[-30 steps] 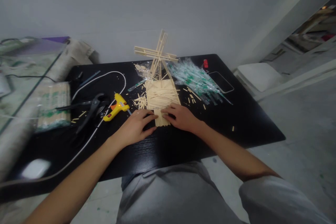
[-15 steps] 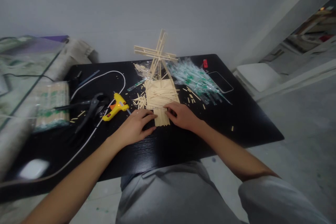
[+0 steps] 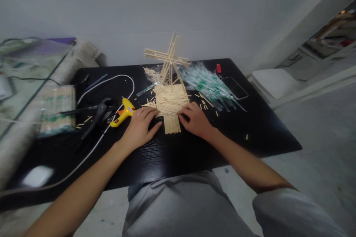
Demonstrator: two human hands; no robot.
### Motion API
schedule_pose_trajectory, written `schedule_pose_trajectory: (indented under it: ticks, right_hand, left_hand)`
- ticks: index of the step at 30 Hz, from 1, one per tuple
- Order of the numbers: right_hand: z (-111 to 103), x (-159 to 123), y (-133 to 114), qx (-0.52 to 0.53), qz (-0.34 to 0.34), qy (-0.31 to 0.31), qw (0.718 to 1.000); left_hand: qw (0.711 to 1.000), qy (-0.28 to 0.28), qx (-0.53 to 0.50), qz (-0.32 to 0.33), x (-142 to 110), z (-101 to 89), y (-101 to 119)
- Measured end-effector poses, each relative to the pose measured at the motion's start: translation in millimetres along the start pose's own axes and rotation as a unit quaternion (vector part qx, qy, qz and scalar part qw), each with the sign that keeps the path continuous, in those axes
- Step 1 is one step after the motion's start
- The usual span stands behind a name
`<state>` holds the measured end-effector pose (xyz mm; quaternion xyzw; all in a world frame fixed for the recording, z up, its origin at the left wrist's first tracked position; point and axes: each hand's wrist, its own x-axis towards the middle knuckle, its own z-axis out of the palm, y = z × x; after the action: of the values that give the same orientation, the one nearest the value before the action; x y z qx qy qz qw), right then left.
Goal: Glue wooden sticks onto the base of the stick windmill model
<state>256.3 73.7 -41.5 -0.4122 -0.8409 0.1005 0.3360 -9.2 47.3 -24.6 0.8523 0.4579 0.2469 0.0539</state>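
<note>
A windmill model (image 3: 170, 61) of thin wooden sticks stands on a stick-built base, with crossed blades on top. Loose wooden sticks (image 3: 172, 104) lie heaped across the front of the base. Below them a flat row of sticks (image 3: 172, 124) lies side by side on the black table. My left hand (image 3: 141, 122) rests at the left edge of the base, fingertips by the loose sticks and thumb spread away. At the right edge is my right hand (image 3: 194, 118), fingers bent, its fingertips touching the ends of the loose sticks. Neither hand visibly grips anything.
Left of my left hand lies a yellow glue gun (image 3: 122, 112), near black-handled pliers (image 3: 97, 114) and a white cable (image 3: 86, 157). A bag of sticks (image 3: 57, 109) sits further left. Plastic-wrapped sticks (image 3: 207, 83) and a red object (image 3: 218, 68) lie right.
My left hand has moved up and away from the row of sticks to the base's left edge. My right hand has shifted up and right, off the row, to the loose sticks.
</note>
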Motion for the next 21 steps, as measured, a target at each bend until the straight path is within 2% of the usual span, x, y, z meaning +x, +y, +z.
schedule_pose_trajectory:
  ticks: [8, 21]
  right_hand:
    - [0.4, -0.4, -0.5, -0.003, 0.006, -0.015, 1.0]
    - [2.4, -0.8, 0.8, -0.023, -0.011, -0.016, 1.0]
  left_hand:
    - [1.0, -0.023, 0.007, 0.001, -0.7, 10.7, -3.1]
    - [0.999, -0.033, 0.019, 0.007, -2.5, 12.2, -2.1]
